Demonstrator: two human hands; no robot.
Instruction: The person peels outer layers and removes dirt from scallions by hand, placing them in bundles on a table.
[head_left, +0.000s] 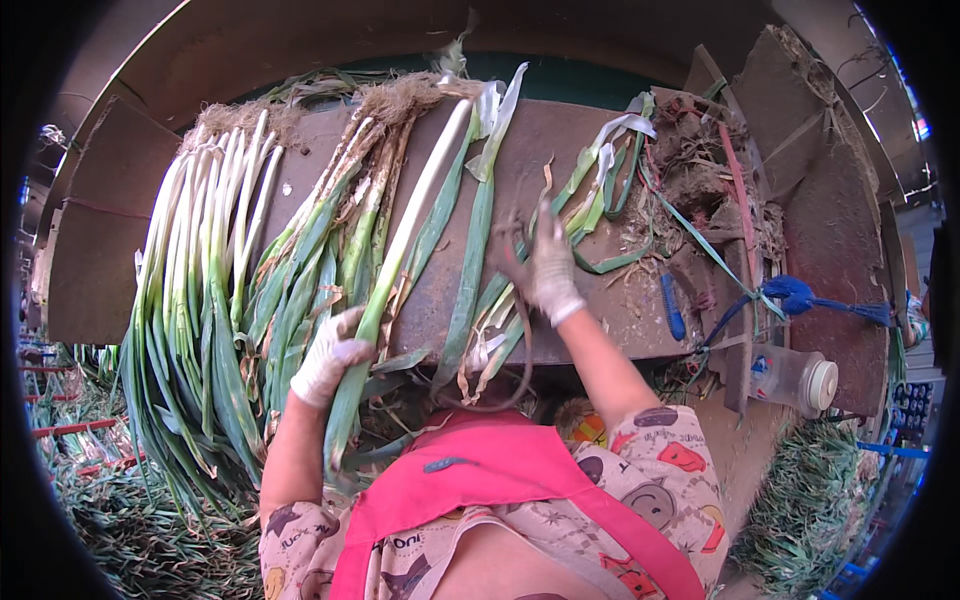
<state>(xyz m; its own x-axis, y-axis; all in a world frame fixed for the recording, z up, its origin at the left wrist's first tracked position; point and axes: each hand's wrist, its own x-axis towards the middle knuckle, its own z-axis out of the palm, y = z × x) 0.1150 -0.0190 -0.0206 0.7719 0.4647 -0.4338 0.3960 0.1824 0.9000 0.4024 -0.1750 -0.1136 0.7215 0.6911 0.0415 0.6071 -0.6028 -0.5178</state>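
Note:
My left hand (337, 354), in a whitish glove, grips a long green onion (409, 217) by its green leaves. Its white stalk slants up and away across the brown work surface (566, 139). My right hand (551, 274), also gloved, is over the middle of the surface with its fingers pointing away from me. At its thumb side is a blurred dark tool (511, 240), with a thin hose (526, 352) curving down from it. Whether the fingers hold this tool is unclear. Peeled green leaves (480, 225) lie between my hands.
Cleaned green onions (199, 217) lie at the left, beside unpeeled ones (330, 210) with brown roots. Leaf scraps (600, 172), a blue-handled tool (673, 304), a knotted blue cord (795, 295) and a plastic jar (791, 379) are at the right. Green leaf heaps (150, 517) cover the floor.

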